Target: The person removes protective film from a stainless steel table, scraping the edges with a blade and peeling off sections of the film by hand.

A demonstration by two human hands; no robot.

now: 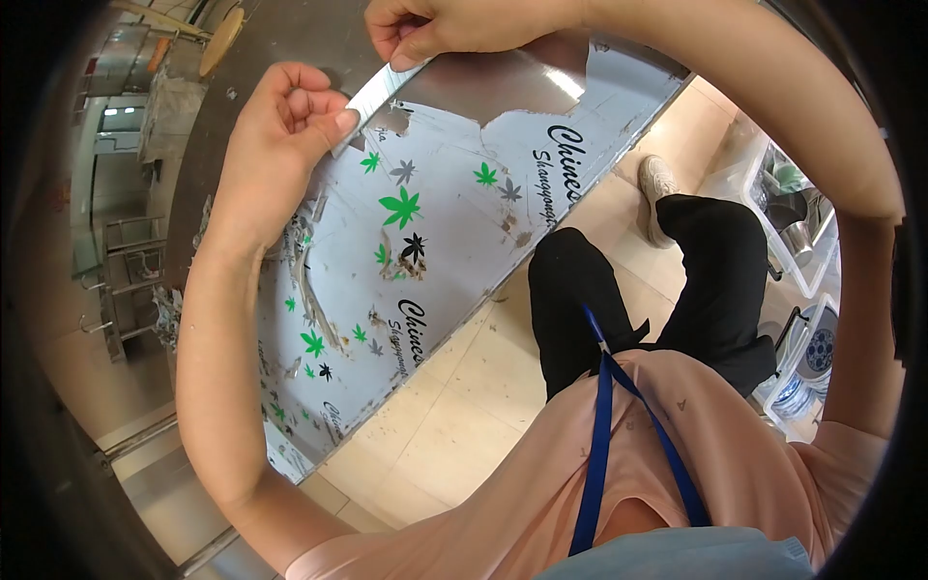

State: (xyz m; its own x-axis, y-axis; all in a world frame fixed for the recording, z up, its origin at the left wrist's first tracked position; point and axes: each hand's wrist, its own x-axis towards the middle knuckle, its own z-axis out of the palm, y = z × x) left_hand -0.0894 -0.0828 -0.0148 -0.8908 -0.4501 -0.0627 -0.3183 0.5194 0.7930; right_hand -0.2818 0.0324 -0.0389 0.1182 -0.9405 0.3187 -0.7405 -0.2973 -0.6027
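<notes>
Strip (379, 96), pale and narrow, is stretched between two hands at eleven o'clock in the view, slanting from about one o'clock down to seven. The left hand (282, 135), at ten o'clock, pinches its lower end between thumb and bent fingers. The right hand (464, 24), at twelve, grips the upper end with its fingers closed; the thumb lies along it. I cannot tell whether the strip is joined to anything beneath.

Below it, the bench (532, 82) carries white film (449, 232) printed with green and dark leaves and black lettering. The film's edge is ragged near the right hand, with shiny metal bare beyond it. A curled scrap (311, 295) lies on the film at nine o'clock, beside the left forearm.

The tiled floor (416, 440) shows at six o'clock. A shoe (657, 188) rests on it at two. At three stand two clear crates, the upper crate (810, 259) holding metalware, the lower crate (795, 423) blue-and-white dishes. A blue lanyard (594, 454) hangs toward five.
</notes>
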